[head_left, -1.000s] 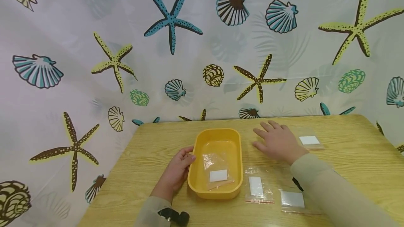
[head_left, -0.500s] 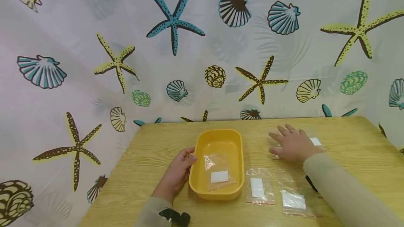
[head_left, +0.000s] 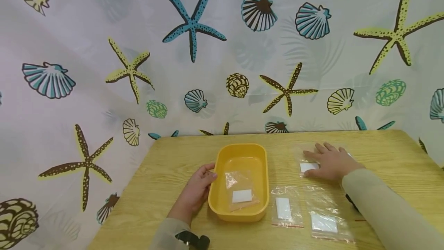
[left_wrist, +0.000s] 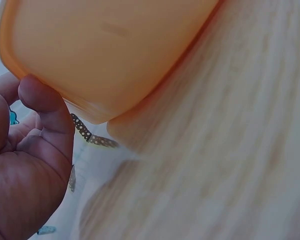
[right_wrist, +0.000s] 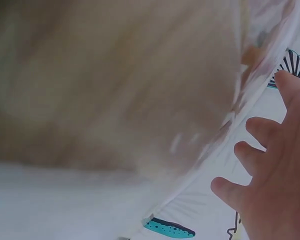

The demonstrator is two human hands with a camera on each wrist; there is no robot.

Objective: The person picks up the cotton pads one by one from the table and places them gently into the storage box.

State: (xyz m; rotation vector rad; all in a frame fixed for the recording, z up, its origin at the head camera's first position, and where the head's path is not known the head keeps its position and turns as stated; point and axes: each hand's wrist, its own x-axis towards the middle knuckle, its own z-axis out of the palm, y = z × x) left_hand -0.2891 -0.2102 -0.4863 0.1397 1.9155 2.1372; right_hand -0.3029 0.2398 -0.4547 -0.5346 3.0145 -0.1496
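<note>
My left hand (head_left: 197, 185) grips the left rim of a yellow plastic tray (head_left: 212, 165), the thumb at the rim and the fingers on the outer side. In the left wrist view that hand (left_wrist: 32, 150) pinches the tray's edge (left_wrist: 105, 60). Inside the tray lies a clear zip bag (head_left: 241, 196) with a white card. My right hand (head_left: 333, 162), fingers spread, is over another clear zip bag (head_left: 308, 168) at the back right, partly hiding its white card. In the right wrist view the spread fingers (right_wrist: 262, 132) are beside clear plastic (right_wrist: 230, 120).
Two more zip bags with white cards lie right of the tray, one beside it (head_left: 283, 208) and one farther right (head_left: 323, 223). A sliver of white (head_left: 349, 154) shows behind the right hand. A shell-print curtain (head_left: 222, 49) hangs behind the wooden table (head_left: 156, 203).
My right hand has moved right and slightly nearer, from beside the tray to over the back bags, uncovering a white card at its left. The left hand keeps its hold on the tray.
</note>
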